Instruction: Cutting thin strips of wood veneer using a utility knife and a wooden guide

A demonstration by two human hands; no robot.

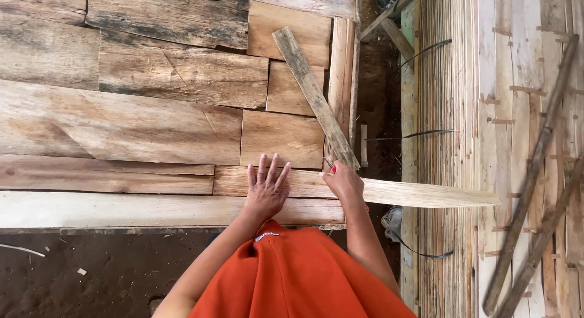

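Observation:
My left hand [267,185] lies flat, fingers spread, on a pale wooden plank [420,194] that juts out to the right past the board surface. My right hand [344,181] is closed around a small tool with a red part, barely visible at the fingertips, pressed against the same plank. A grey weathered slat [315,97] lies diagonally just above my right hand. My orange garment [298,275] fills the bottom centre.
Rough wooden boards [121,123] form the surface at left. A stack of thin bamboo slats [447,141] bound with black straps stands at right, with poles [535,172] leaning further right. Dark dirt floor [91,275] shows at bottom left and in the gap.

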